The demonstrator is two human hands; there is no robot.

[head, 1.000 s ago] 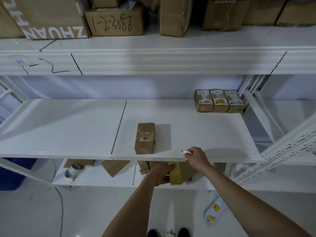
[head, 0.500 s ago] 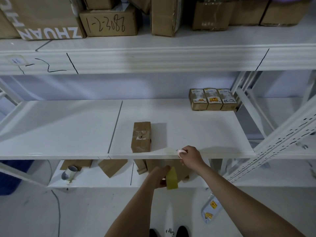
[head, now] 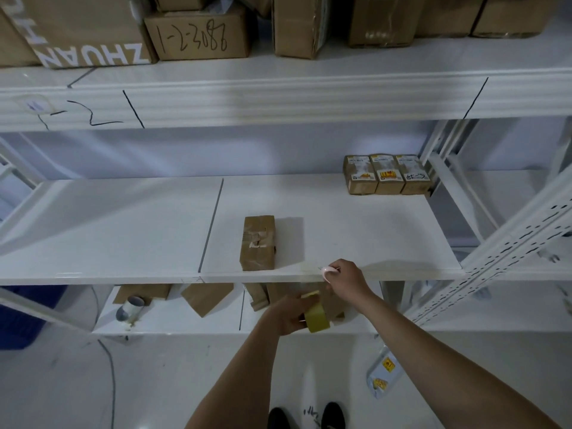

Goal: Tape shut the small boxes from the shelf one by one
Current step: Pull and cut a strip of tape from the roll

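Observation:
A small brown cardboard box stands on the middle white shelf near its front edge, with tape across its top. My left hand grips a yellowish tape roll just below the shelf's front edge. A strip of clear tape stretches from the roll up to the edge. My right hand holds a small pink cutter at that edge, right of the box. Three small labelled boxes sit side by side at the back right of the shelf.
Large cartons line the top shelf. The bottom shelf holds flat cardboard pieces and a roll core. A perforated white upright slants at the right. A packet lies on the floor near my shoes.
My left hand has drawn the tape roll slightly down and right below the shelf edge. My right hand stays at the edge with the cutter. The box has not moved.

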